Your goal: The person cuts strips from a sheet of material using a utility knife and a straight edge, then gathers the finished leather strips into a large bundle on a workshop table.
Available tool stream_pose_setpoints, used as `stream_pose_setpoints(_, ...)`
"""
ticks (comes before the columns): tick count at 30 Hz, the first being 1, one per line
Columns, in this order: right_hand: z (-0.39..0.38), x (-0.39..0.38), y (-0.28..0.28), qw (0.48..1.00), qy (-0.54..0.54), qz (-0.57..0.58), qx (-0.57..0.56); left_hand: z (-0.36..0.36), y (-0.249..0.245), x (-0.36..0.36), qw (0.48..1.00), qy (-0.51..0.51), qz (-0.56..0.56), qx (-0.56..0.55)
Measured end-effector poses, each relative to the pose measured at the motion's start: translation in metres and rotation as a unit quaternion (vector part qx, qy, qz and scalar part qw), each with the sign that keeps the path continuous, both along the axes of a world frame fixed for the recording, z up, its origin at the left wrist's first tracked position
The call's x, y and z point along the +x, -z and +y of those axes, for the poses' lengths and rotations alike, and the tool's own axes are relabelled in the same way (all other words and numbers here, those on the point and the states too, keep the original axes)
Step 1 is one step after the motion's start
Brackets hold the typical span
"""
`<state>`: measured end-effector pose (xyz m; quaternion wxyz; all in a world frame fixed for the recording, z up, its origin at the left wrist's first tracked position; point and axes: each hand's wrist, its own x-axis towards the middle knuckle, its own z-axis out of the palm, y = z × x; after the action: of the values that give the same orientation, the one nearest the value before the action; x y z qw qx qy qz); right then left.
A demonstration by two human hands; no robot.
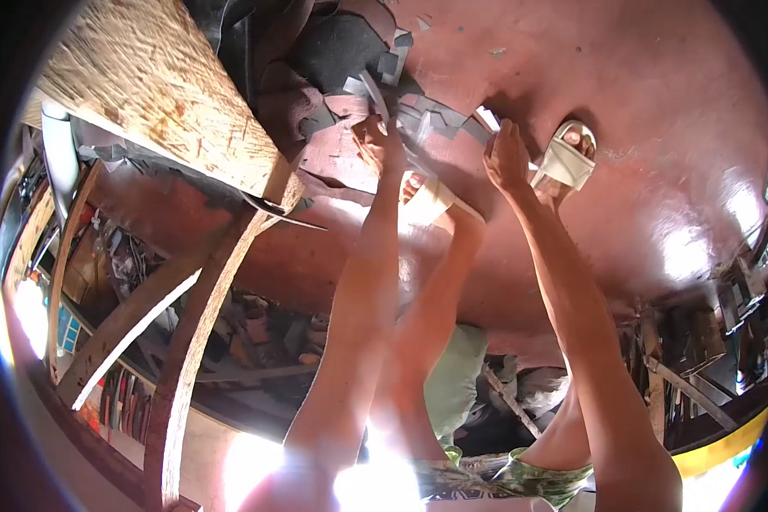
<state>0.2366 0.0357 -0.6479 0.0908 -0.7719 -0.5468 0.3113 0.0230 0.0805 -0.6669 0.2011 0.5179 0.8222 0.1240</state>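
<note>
**At floor level, two bare hands among grey scraps**

Low over a glossy red-brown floor [657,102], a person bends forward with both bare arms stretched down past the knees. The left hand [380,143] is curled shut around a flat grey strip [372,92]. The strip sticks up out of the fist and tilts toward a dark crumpled cloth [333,51] lying behind it.

The right hand [505,158] rests with its fingers pointing down at the edge of a scatter of angular grey sheet offcuts [439,115], just beside a small pale scrap [487,118]. Whether those fingers pinch anything cannot be told (the back of the hand faces the camera). The offcuts lie on the floor in a loose band between the two hands and run on toward the cloth.

The person's own feet stand close by. One pale strapped sandal [565,162] is just to the right of the right hand, and a second pale sandal [428,200] shows between the two forearms. Green patterned shorts [538,478] fill the lower edge, partly washed out by glare.

To the left, a rough chipboard slab [145,85] slants across the corner on angled wooden legs [205,324]. Its near end hangs above the floor, near the left hand but apart from it.
</note>
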Motion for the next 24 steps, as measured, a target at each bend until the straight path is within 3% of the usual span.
stream_pose_setpoints(1,-0.005,-0.006,-0.002,0.999,-0.002,-0.003,-0.038,0.0,-0.002,-0.005,1.0,0.02,-0.007,0.003)
stream_pose_setpoints(2,-0.008,-0.01,-0.003,1.0,0.012,-0.004,-0.002,0.003,-0.003,-0.009,0.995,-0.01,-0.093,0.047)
stream_pose_setpoints(3,-0.014,-0.012,0.0,1.0,0.014,-0.005,-0.007,0.003,-0.005,-0.012,0.996,0.007,-0.061,0.072)
stream_pose_setpoints(6,-0.033,-0.01,0.009,0.988,0.049,-0.004,0.145,-0.004,-0.031,-0.009,0.988,-0.06,-0.128,0.056)
stream_pose_setpoints(7,-0.033,-0.009,-0.007,0.988,0.053,-0.011,0.142,-0.009,-0.049,-0.005,0.984,-0.065,-0.168,0.014)
stream_pose_setpoints(8,-0.03,-0.011,-0.021,0.971,0.188,0.149,0.011,-0.016,-0.071,0.001,0.98,-0.017,-0.199,-0.023)
stream_pose_setpoints(9,-0.023,-0.013,-0.041,0.893,0.314,0.303,-0.115,-0.02,-0.092,0.01,0.971,0.032,-0.228,-0.059)
stream_pose_setpoints(10,-0.019,-0.014,-0.066,0.767,0.431,0.453,-0.144,-0.036,-0.098,0.017,0.946,0.003,-0.287,-0.15)
stream_pose_setpoints(11,-0.014,-0.017,-0.093,0.703,0.473,0.506,-0.159,-0.051,-0.106,0.024,0.94,0.066,-0.28,-0.185)
stream_pose_setpoints(13,-0.014,-0.024,-0.139,0.647,0.513,0.537,-0.172,-0.068,-0.156,0.051,0.94,0.153,-0.275,-0.13)
stream_pose_setpoints(15,-0.018,-0.025,-0.181,0.566,0.537,0.601,-0.172,-0.07,-0.207,0.07,0.916,0.116,-0.366,-0.116)
stream_pose_setpoints(17,-0.025,-0.018,-0.207,0.572,0.517,0.619,-0.148,-0.056,-0.258,0.079,0.924,0.084,-0.353,-0.123)
stream_pose_setpoints(19,-0.016,-0.016,-0.26,0.633,0.495,0.579,-0.138,-0.038,-0.306,0.08,0.936,-0.004,-0.316,-0.154)
stream_pose_setpoints(20,-0.012,-0.016,-0.274,0.672,0.51,0.529,-0.096,-0.034,-0.312,0.071,0.955,0.011,-0.267,-0.125)
stream_pose_setpoints(21,-0.007,-0.009,-0.286,0.675,0.499,0.537,-0.083,-0.027,-0.318,0.058,0.971,0.025,-0.217,-0.094)
stream_pose_setpoints(22,-0.004,0.0,-0.301,0.707,0.483,0.509,-0.082,-0.012,-0.339,0.05,0.957,-0.03,-0.211,-0.195)
stream_pose_setpoints(23,-0.004,0.006,-0.317,0.738,0.468,0.479,-0.084,-0.004,-0.364,0.044,0.96,-0.029,-0.212,-0.183)
stream_pose_setpoints(24,-0.001,0.01,-0.338,0.753,0.452,0.472,-0.077,-0.004,-0.381,0.036,0.979,0.018,-0.131,-0.158)
